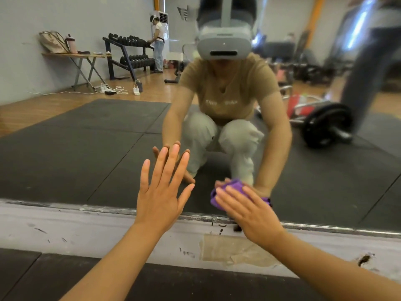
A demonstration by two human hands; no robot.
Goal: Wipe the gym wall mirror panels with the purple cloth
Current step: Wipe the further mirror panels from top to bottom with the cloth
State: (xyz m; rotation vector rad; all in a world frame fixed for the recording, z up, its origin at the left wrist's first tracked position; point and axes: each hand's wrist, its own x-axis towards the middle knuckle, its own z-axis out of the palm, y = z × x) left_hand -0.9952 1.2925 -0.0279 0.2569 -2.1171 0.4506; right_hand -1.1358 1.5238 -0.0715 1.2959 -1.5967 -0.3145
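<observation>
A gym wall mirror (86,137) fills your view above a scuffed white ledge (108,231), reflecting dark floor mats and a barbell (325,127); you are crouched at its bottom edge. Keep your right hand (249,211) flat and sweep in overlapping passes along that lower strip, pressing evenly; its fingers lie fairly straight over the bunched purple cloth (225,189), which sits between palm and glass. Your left hand (161,192), fingers spread, braces against the mirror just beside the cloth.

Black floor mats (65,276) butt against the scuffed white wall base (97,231) (taped patch (234,250) on it).
</observation>
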